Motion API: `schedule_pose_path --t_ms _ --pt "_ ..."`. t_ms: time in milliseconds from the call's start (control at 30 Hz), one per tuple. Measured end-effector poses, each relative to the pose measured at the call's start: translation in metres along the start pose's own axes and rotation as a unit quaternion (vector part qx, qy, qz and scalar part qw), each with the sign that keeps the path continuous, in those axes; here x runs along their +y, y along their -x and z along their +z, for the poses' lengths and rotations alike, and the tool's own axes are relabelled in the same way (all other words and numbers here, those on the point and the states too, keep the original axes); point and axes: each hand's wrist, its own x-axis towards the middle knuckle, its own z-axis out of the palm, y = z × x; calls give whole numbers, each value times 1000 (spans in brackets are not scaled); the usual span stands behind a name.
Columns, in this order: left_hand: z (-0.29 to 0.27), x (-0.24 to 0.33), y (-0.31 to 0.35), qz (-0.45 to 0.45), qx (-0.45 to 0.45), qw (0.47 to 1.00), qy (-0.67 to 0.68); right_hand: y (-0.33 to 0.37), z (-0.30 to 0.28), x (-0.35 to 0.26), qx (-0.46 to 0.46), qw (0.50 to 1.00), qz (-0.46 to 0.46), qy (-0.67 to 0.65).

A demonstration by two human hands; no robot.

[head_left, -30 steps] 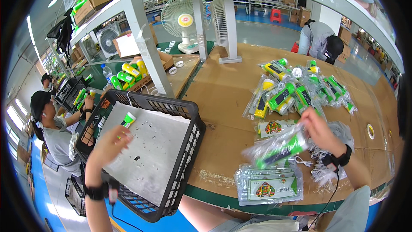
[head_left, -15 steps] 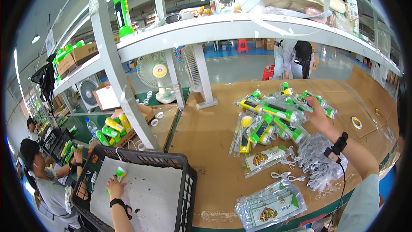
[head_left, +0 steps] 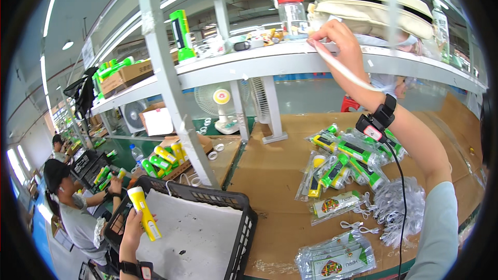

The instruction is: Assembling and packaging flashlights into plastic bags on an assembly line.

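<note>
My left hand (head_left: 134, 224) is closed around a yellow flashlight (head_left: 147, 214) with a white head, held tilted over the left part of a black plastic crate (head_left: 244, 228). Grey-white sheeting (head_left: 207, 223) with dark specks lines the crate. Up at the shelf edge, my right hand (head_left: 340, 41) pinches a thin white strip (head_left: 345, 72) that runs down along my wrist. Below that arm, green and yellow flashlights in clear bags (head_left: 358, 150) lie heaped on the cardboard-covered table (head_left: 270, 192).
Flat printed bags (head_left: 337, 256), white cables (head_left: 358, 225) and a bundle of clear-and-white bagged pieces (head_left: 397, 207) lie nearer me. The shelf (head_left: 259, 62) carries a red-lidded bottle (head_left: 291, 13) and a beige bag (head_left: 371, 8). A co-worker (head_left: 78, 218) sits at left, close to the crate.
My right hand has left the bagged flashlights and risen to the shelf edge. My left hand has lifted a flashlight from the crate's sheeting. The view has tilted up and left.
</note>
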Motion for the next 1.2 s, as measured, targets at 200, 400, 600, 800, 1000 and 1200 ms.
schedule_pose_path --t_ms 200,400,600,800,1000,1200 --pt "69 51 94 21 14 986 165 22 -11 -38 29 996 14 -80" --pt "148 73 124 51 -45 953 294 101 -41 -156 -160 806 334 -462" --pt "236 91 184 206 9 957 204 116 -81 -223 -170 616 423 -642" --pt "296 85 212 294 90 914 265 120 -106 -271 -64 596 432 -674" --pt "316 86 244 325 84 911 239 120 -115 -290 19 650 416 -635" --pt "312 83 253 337 43 919 200 124 -121 -284 22 699 350 -623"
